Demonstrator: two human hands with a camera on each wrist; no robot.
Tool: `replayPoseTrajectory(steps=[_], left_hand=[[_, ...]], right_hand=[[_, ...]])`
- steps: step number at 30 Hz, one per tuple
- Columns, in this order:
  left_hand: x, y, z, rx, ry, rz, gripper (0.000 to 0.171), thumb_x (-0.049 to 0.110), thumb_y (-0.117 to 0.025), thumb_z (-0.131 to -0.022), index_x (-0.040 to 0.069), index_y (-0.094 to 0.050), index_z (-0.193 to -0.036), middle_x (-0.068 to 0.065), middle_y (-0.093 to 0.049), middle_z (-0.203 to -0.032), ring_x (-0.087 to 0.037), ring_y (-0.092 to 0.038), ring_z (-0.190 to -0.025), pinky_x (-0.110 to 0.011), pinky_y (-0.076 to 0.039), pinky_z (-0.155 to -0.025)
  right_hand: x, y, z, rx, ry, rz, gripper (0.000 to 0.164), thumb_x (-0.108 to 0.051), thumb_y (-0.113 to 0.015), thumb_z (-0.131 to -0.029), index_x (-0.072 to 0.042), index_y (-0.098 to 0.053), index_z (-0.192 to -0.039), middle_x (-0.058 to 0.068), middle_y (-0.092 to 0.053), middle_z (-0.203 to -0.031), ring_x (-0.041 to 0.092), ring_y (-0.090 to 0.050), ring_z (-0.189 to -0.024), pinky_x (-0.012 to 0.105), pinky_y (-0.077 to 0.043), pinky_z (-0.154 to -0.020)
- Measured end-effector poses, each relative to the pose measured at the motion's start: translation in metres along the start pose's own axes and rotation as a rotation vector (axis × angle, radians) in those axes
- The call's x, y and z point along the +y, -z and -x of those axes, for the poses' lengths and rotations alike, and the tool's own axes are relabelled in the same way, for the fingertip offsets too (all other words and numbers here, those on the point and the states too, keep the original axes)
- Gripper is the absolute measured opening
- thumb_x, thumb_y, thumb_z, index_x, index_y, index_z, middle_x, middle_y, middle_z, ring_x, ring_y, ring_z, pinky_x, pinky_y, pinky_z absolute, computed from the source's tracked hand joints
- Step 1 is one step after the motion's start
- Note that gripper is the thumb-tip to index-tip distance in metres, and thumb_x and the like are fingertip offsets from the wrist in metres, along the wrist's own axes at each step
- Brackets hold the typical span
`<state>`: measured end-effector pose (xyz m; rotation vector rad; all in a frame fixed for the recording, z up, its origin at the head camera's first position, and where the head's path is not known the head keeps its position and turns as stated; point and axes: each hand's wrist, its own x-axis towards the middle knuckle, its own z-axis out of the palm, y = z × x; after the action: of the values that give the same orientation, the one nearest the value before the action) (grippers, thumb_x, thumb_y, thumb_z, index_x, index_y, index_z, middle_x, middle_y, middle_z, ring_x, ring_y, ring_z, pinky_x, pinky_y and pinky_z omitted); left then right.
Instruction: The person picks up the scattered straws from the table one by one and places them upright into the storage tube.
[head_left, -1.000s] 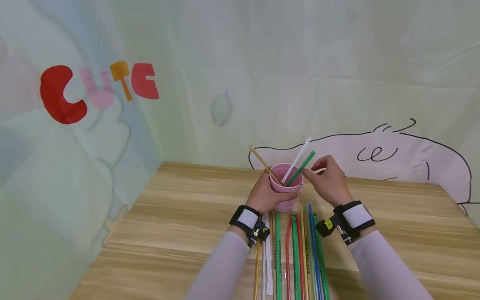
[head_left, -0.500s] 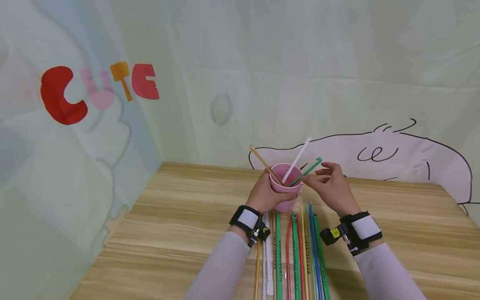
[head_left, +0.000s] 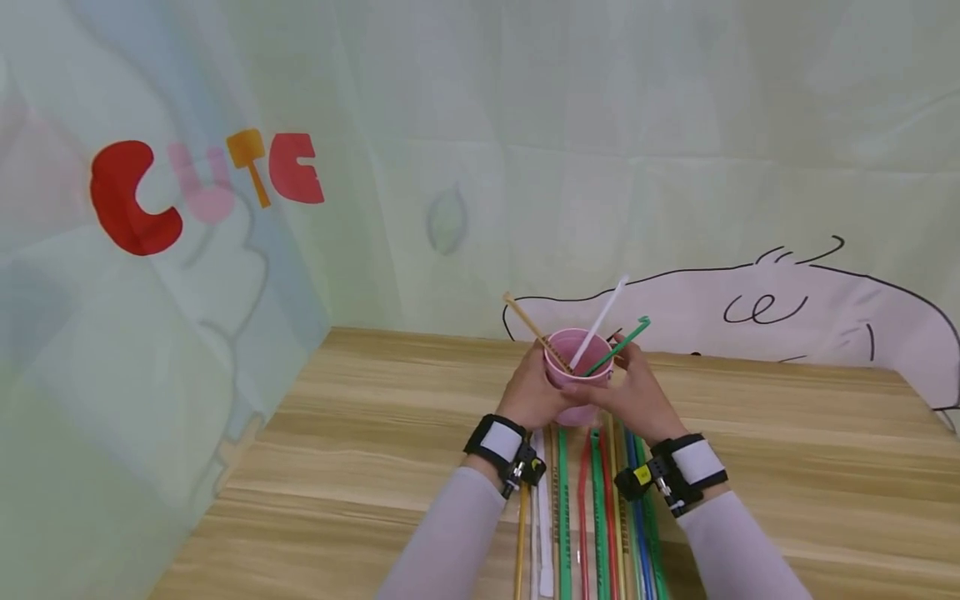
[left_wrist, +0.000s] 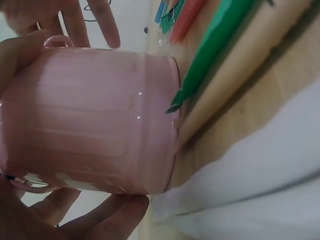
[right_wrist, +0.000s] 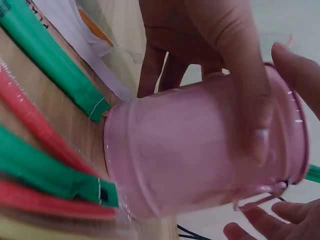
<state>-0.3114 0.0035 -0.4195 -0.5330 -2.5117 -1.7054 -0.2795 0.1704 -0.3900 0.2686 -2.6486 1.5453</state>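
Observation:
A small pink bucket [head_left: 577,414] with side handle loops stands on the table, tilt not clear. My left hand [head_left: 531,390] grips its left side, the thumb across the front. My right hand [head_left: 636,393] is round the right side, thumb near the left thumb at the front. In the right wrist view the right fingers [right_wrist: 265,220] lie by a handle loop, contact unclear. Three straws lean in the bucket: a gold one [head_left: 527,321] to the left, a white one [head_left: 603,312] and a green one [head_left: 624,343], bent at its tip, to the right.
Several wrapped straws lie side by side in front of the bucket, among them a green straw [head_left: 564,500], a red straw [head_left: 583,508] and a blue straw [head_left: 642,533]. Their far ends reach close to its base. A printed cloth [head_left: 420,167] hangs behind the table [head_left: 360,433].
My right hand has left the green straw and moved down and left onto the bucket's right side. The green straw has leaned further right. The left hand has kept its grip.

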Motion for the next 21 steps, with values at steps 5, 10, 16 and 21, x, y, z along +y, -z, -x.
replayPoseTrajectory(steps=[5, 10, 16, 21], left_hand=[[0.0, -0.002, 0.0, -0.01, -0.037, -0.049, 0.084, 0.033, -0.084, -0.068, 0.019, -0.04, -0.138, -0.002, -0.055, -0.13, -0.013, -0.052, -0.115, -0.037, -0.045, -0.099], [0.0, -0.001, -0.001, -0.012, -0.056, -0.121, 0.085, 0.029, -0.084, -0.067, 0.016, -0.039, -0.137, -0.004, -0.054, -0.129, -0.013, -0.051, -0.115, -0.035, -0.044, -0.1], [-0.003, 0.002, -0.003, -0.016, -0.04, -0.102, 0.086, 0.034, -0.084, -0.066, 0.02, -0.04, -0.137, 0.0, -0.054, -0.129, -0.011, -0.051, -0.115, -0.035, -0.044, -0.1], [-0.004, 0.001, -0.005, -0.032, -0.04, -0.069, 0.085, 0.038, -0.085, -0.065, 0.024, -0.042, -0.137, 0.002, -0.055, -0.129, -0.011, -0.051, -0.114, -0.037, -0.045, -0.099]], right_hand=[[0.002, -0.006, -0.005, 0.016, 0.043, -0.026, 0.118, -0.039, -0.082, -0.068, -0.006, -0.006, -0.152, 0.025, -0.037, -0.143, 0.036, -0.04, -0.127, 0.063, -0.035, -0.102], [-0.009, -0.011, -0.005, 0.029, 0.105, -0.096, 0.106, -0.03, -0.085, -0.067, -0.007, -0.02, -0.148, 0.02, -0.048, -0.134, 0.032, -0.048, -0.119, 0.057, -0.044, -0.097], [-0.024, -0.016, -0.004, 0.056, 0.161, -0.108, 0.084, -0.02, -0.085, -0.068, -0.002, -0.039, -0.137, 0.023, -0.054, -0.127, 0.034, -0.052, -0.114, 0.054, -0.046, -0.095], [-0.024, -0.017, -0.004, 0.065, 0.15, -0.103, 0.077, -0.016, -0.083, -0.071, 0.003, -0.041, -0.134, 0.025, -0.055, -0.127, 0.036, -0.052, -0.115, 0.054, -0.043, -0.098]])
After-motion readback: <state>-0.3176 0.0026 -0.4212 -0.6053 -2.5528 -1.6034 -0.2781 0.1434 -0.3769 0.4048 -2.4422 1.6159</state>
